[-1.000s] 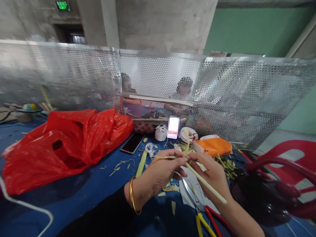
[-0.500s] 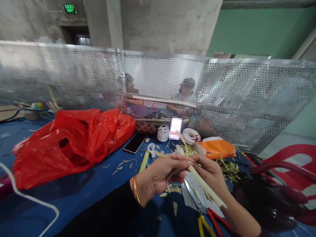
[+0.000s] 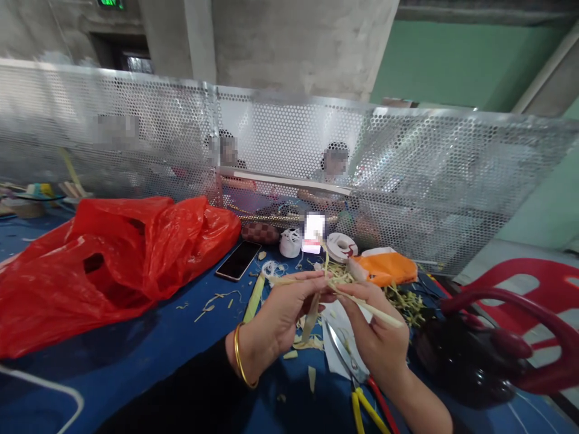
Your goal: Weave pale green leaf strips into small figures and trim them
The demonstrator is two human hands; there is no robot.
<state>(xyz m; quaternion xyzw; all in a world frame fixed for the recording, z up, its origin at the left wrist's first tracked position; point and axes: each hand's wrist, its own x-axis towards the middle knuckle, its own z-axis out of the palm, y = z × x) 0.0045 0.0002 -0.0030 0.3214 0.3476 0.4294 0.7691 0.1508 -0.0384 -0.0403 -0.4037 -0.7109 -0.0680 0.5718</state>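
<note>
Pale yellow-green plant strips, flat and dry-looking like husk or leaf, run between my two hands. My left hand, with a gold bangle at the wrist, pinches them where they cross. One plant strip hangs below its fingers. My right hand is closed on the same bundle, thumb and fingers together, and a stiff strip end points out over it to the right. The exact crossing is partly hidden by the fingertips. Beneath the right hand lies a metal blade on white paper, with a yellow handle close by.
Left are a red plastic bag and a phone. Behind my hands stand a white spool, an orange packet and plant scraps. A dark kettle stands right. A perforated metal screen separates me from other people.
The stiff strip has swung from sloping steeply down to lying flatter across my right hand. A flat strip now hangs below my left fingers. The view has shifted slightly right.
</note>
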